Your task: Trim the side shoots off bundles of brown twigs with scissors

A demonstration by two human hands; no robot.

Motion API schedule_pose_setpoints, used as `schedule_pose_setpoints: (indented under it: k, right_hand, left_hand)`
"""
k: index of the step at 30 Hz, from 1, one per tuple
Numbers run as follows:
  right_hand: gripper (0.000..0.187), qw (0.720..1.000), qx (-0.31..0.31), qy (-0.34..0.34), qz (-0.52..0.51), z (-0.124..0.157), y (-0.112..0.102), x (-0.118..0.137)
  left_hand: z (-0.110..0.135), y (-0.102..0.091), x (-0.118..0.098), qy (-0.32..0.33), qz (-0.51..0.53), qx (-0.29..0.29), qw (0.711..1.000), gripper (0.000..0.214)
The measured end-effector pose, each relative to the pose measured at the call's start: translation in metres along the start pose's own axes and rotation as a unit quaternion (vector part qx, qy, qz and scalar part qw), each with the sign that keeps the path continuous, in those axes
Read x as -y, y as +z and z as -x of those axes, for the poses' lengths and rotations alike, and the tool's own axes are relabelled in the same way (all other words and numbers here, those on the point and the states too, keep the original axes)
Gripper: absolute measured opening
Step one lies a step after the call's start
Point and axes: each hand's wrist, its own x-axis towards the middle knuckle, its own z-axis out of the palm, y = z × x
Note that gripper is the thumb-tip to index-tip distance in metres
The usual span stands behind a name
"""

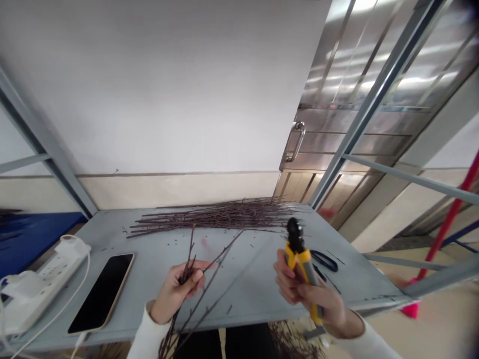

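My left hand [175,291] grips a few thin dark twigs [189,267] near their middle, and their ends fan out past the table's front edge. My right hand [310,294] holds yellow-handled pruning shears [297,254] upright, with the black jaws pointing up and no twig between them. A loose pile of long dark twigs [213,217] lies across the back of the grey metal shelf table [239,294]. Small cut bits are scattered on the table top. Black-handled scissors [324,261] lie just behind my right hand, partly hidden by it.
A black smartphone [101,293] and a white power strip [41,284] with plugged-in cords lie at the table's left. Grey metal shelf uprights stand at both sides. Behind the table's right end is a steel door [355,124]. More twigs lie on the floor below the front edge.
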Motion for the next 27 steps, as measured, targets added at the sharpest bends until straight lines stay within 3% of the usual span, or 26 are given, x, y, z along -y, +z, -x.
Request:
schedule_pose_setpoints:
  k: [7, 10, 12, 15, 19, 22, 24, 27]
  right_hand:
    - [0.024, 0.996, -0.091, -0.015, -0.002, 0.012, -0.021, 0.01]
    - [0.02, 0.987, -0.139, 0.011, 0.08, 0.014, -0.032, 0.004]
    - [0.019, 0.966, -0.182, 0.047, 0.177, 0.015, -0.039, -0.001]
    - [0.018, 0.895, -0.229, 0.085, 0.374, 0.013, -0.051, -0.012]
    - [0.029, 0.737, -0.235, 0.119, 0.623, 0.007, -0.068, -0.039]
    - [0.034, 0.635, -0.229, 0.14, 0.725, 0.003, -0.078, -0.063]
    - [0.036, 0.605, -0.227, 0.143, 0.75, 0.0, -0.083, -0.076]
    - [0.036, 0.594, -0.224, 0.142, 0.76, -0.004, -0.088, -0.088]
  left_hand:
    - [0.004, 0.002, -0.003, 0.009, 0.038, 0.012, 0.999, 0.048]
    - [0.005, 0.004, -0.003, 0.007, 0.05, 0.012, 0.999, 0.049]
    - [0.006, 0.005, -0.004, 0.005, 0.054, 0.015, 0.998, 0.049]
    - [0.009, 0.008, -0.004, 0.004, 0.052, 0.007, 0.999, 0.049]
    - [0.01, 0.013, -0.006, 0.014, 0.041, 0.009, 0.999, 0.048]
    - [0.009, 0.015, -0.007, 0.01, 0.048, 0.044, 0.998, 0.045]
    - [0.009, 0.015, -0.005, 0.014, 0.057, 0.055, 0.997, 0.042]
    - [0.008, 0.015, -0.003, 0.018, 0.069, 0.064, 0.995, 0.039]
